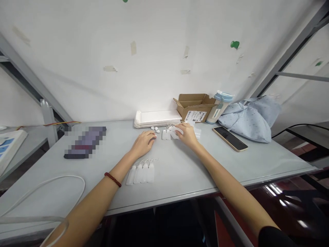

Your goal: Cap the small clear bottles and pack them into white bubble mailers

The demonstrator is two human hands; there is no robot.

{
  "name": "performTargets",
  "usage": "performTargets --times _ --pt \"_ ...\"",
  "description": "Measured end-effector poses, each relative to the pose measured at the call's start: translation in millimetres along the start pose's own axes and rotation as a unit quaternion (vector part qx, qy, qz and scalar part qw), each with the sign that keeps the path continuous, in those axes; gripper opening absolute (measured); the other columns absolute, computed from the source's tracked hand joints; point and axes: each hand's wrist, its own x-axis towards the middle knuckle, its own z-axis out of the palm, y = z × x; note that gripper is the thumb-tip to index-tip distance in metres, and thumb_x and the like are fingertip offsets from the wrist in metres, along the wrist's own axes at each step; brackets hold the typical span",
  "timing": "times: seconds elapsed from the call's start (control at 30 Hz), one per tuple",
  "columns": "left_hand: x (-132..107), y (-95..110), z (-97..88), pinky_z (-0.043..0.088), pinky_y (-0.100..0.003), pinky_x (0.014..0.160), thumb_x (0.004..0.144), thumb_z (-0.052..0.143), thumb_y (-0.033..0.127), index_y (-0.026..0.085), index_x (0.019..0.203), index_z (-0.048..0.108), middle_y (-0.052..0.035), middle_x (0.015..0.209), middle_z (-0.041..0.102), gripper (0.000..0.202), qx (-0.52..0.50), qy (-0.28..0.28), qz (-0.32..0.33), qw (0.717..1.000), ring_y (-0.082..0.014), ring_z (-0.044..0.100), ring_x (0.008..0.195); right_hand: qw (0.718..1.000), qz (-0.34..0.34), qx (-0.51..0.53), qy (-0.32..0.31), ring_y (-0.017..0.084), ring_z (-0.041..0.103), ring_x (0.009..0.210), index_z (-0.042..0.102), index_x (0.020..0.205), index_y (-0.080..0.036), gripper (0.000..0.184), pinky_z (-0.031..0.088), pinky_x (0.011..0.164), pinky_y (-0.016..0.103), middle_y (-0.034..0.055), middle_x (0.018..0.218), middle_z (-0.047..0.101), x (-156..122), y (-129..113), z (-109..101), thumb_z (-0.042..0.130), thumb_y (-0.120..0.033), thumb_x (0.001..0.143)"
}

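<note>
My left hand (143, 142) rests on the grey table with fingers curled, pinching a small white piece that barely shows at the fingertips. Just beyond it lie several small white round pieces (155, 129). My right hand (187, 134) is closed on a white tag (174, 133), one of a cluster with thin strings. White tags (166, 135) from that cluster lie to its left, and others show partly behind the hand. Nearer the front edge, several more white tags (144, 173) with looped strings lie side by side in a row, close to my left forearm.
Against the wall stand a stack of white flat boxes (159, 117), an open cardboard box (196, 107) and a cup with a blue lid (219, 106). A phone (230, 138) and a light blue cloth bag (249, 118) lie right. A white cable (64, 176) loops at left, near a blurred-out item (86, 142).
</note>
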Motion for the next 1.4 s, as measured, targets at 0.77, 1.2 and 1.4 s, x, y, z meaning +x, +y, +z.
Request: performTargets --times 0.77,1.2,1.4 --pt "-1.5 9.9 -0.7 0.042 -0.041 0.092 0.081 0.04 0.009 0.022 0.109 0.063 -0.0042 0.119 0.059 0.038 0.013 -0.052 0.005 0.999 -0.0223 0.051 0.104 0.964 -0.052 0.225 -0.132 0.013 0.057 0.068 0.065 0.091 -0.016 0.019 0.044 0.065 0.025 0.0022 0.073 0.065 -20.1 -64.1 -39.1 0.055 -0.029 0.083" --pt "-1.1 -0.2 -2.1 0.044 -0.038 0.088 0.079 0.046 0.015 0.016 0.095 0.068 -0.0085 0.094 0.062 0.027 0.028 0.022 -0.113 0.993 -0.0235 0.053 0.094 0.84 -0.22 0.314 -0.385 0.009 0.051 0.059 0.066 0.103 -0.014 0.025 0.041 0.059 0.02 0.0053 0.084 0.069 -49.1 -100.5 -32.4 0.052 -0.024 0.085" --pt "0.6 6.2 -6.2 0.045 -0.038 0.085 0.074 0.052 0.018 0.017 0.09 0.069 -0.0067 0.086 0.064 0.023 -0.046 0.052 -0.18 0.981 -0.0225 0.058 0.084 0.847 -0.233 0.291 -0.379 0.008 0.048 0.053 0.066 0.105 -0.013 0.027 0.04 0.057 0.019 0.0012 0.066 0.063 -49.2 -105.6 -35.3 0.054 -0.025 0.084"
